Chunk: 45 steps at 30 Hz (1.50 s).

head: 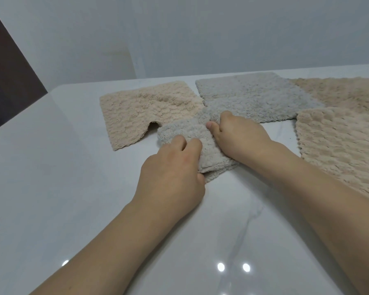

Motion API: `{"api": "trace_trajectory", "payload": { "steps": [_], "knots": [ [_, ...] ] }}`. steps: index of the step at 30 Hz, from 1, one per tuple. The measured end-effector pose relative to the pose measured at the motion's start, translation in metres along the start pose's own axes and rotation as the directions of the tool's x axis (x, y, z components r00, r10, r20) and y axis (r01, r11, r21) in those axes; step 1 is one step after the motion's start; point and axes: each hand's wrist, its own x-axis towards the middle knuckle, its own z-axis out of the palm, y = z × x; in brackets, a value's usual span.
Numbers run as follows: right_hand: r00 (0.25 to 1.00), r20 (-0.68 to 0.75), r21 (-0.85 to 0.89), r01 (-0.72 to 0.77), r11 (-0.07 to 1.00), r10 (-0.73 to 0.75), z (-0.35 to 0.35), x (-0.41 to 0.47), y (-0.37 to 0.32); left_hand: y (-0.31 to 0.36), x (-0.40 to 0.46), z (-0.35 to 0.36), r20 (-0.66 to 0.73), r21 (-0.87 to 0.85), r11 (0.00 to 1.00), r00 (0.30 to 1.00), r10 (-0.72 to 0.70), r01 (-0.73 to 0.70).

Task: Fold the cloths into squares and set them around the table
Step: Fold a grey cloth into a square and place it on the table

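Left hand (170, 167) and right hand (241, 135), fingers curled, pinch the folded grey cloth (202, 143) on the white counter (73, 188). Beyond it lie a beige cloth (141, 111) and a flat grey cloth (254, 96); another beige cloth (339, 141) lies right.

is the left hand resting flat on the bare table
No, the left hand grips the folded grey cloth, fingers curled over its edge, while the right hand holds its other side.

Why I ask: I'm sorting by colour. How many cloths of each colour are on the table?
Beige cloths: 3
Grey cloths: 2
Total: 5
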Motion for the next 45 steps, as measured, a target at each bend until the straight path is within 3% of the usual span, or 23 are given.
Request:
{"api": "trace_trajectory", "payload": {
  "steps": [6,15,17,19,22,26,33,42,44,45],
  "knots": [
    [0.999,-0.042,-0.033,-0.021,0.999,0.019,0.004,-0.002,-0.003,-0.009,0.004,-0.012,0.126,-0.035,0.998,0.991,-0.052,0.056],
    [0.998,-0.068,-0.057,0.007,0.998,-0.011,0.007,-0.004,-0.002,-0.008,0.002,-0.012,0.212,0.02,0.998,0.976,0.057,-0.062],
    [0.997,-0.07,-0.058,0.018,0.998,-0.022,0.007,-0.004,0.0,-0.01,0.002,-0.015,0.247,-0.089,0.996,0.969,0.007,0.016],
    [0.997,-0.07,-0.058,0.021,0.998,-0.025,0.007,-0.005,0.0,-0.016,0.005,-0.016,0.23,-0.309,0.941,0.971,-0.067,0.138],
    [0.996,-0.08,-0.056,0.031,0.998,-0.035,0.007,-0.006,0.0,-0.029,0.014,-0.005,0.142,-0.466,0.873,0.986,-0.086,0.143],
    [0.995,-0.091,-0.053,0.036,0.998,-0.04,0.006,-0.006,0.002,-0.033,0.017,0.004,0.185,-0.458,0.882,0.983,-0.025,0.108],
    [0.993,-0.112,-0.042,0.029,0.999,-0.033,0.007,-0.008,0.001,-0.044,0.016,-0.004,0.435,-0.42,0.891,0.9,0.032,0.172],
    [0.994,-0.106,-0.018,0.021,1.0,-0.022,0.006,-0.008,0.001,-0.043,0.012,-0.013,0.539,-0.314,0.941,0.839,0.07,0.124],
    [0.993,-0.117,0.017,0.022,1.0,-0.019,0.006,-0.01,0.003,-0.044,0.014,-0.014,0.525,-0.499,0.836,0.847,0.083,0.228],
    [0.992,-0.127,0.037,0.029,0.999,-0.024,0.007,-0.01,0.005,-0.043,0.014,-0.013,0.459,-0.654,0.701,0.886,0.066,0.286]
  ]
}}
